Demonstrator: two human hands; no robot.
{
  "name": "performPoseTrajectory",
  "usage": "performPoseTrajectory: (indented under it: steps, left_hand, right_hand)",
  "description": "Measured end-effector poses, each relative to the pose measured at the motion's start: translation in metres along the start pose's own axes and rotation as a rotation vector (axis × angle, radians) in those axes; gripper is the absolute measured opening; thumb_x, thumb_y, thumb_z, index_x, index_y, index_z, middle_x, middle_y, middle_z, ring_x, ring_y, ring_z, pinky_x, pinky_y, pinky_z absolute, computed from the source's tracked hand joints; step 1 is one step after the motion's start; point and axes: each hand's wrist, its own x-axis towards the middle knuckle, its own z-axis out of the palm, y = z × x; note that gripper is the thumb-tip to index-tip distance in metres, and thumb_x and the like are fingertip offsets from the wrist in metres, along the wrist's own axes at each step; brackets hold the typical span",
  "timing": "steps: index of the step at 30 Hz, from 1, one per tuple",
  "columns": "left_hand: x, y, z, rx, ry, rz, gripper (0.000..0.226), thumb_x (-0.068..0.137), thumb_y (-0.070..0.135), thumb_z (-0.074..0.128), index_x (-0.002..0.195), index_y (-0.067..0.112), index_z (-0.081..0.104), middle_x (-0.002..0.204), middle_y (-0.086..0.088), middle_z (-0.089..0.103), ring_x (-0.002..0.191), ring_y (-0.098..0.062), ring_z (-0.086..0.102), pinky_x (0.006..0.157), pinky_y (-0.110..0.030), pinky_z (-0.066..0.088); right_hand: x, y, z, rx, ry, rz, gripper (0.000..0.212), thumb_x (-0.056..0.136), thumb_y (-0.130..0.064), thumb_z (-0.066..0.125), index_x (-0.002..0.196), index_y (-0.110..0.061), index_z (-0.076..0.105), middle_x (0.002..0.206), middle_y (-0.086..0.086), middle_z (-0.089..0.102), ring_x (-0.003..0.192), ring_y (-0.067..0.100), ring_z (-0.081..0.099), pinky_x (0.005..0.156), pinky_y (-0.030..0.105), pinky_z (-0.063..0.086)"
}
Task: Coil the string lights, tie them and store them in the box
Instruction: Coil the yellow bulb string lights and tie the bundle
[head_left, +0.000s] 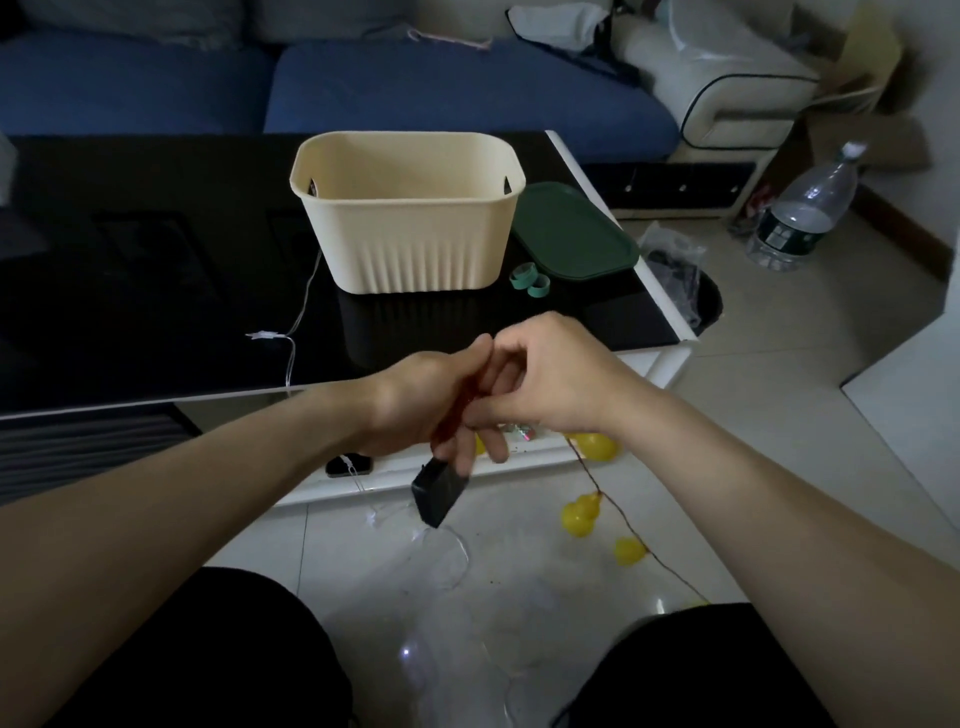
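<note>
My left hand (421, 402) grips a black battery pack (439, 491) that sticks out below its fingers, with reddish-brown wire (460, 410) wound along it. My right hand (545, 382) meets the left and pinches that wire. The brown wire (631, 530) trails down to the floor with yellow gourd-shaped lights (579, 514) on it. A second, clear string of lights (291, 332) runs from the black table over its edge to the floor. The cream box (408, 218) stands open on the table beyond my hands. Its dark green lid (571, 231) lies to its right.
Two green ties (530, 278) lie by the box. A blue sofa (363, 88) stands behind the black table (156, 270). A plastic water bottle (802, 213) and a black bin (691, 291) stand on the floor at right. My knees frame the tiled floor below.
</note>
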Motion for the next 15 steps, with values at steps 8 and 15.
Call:
performPoseTrajectory:
  steps: [8,15]
  left_hand:
    - [-0.006,0.005,0.001,0.187,-0.01,-0.145,0.056,0.103,0.043,0.039,0.082,-0.004,0.06,0.045,-0.003,0.043,0.032,-0.01,0.024,0.037,-0.022,0.015]
    - [-0.005,0.009,-0.005,0.153,0.189,-0.071,0.041,0.097,0.03,0.053,0.074,-0.003,0.063,0.052,-0.01,0.056,0.033,-0.014,0.048,0.032,-0.019,0.031]
  right_hand:
    - [0.004,0.013,0.005,0.109,-0.234,-0.013,0.021,0.08,-0.025,0.084,0.097,-0.027,0.072,0.083,-0.003,0.075,0.078,0.015,0.071,0.073,0.038,0.058]
    - [0.011,0.009,0.005,-0.007,-0.1,-0.011,0.012,0.085,-0.031,0.079,0.081,-0.033,0.068,0.068,-0.009,0.067,0.061,0.0,0.06,0.061,0.022,0.046]
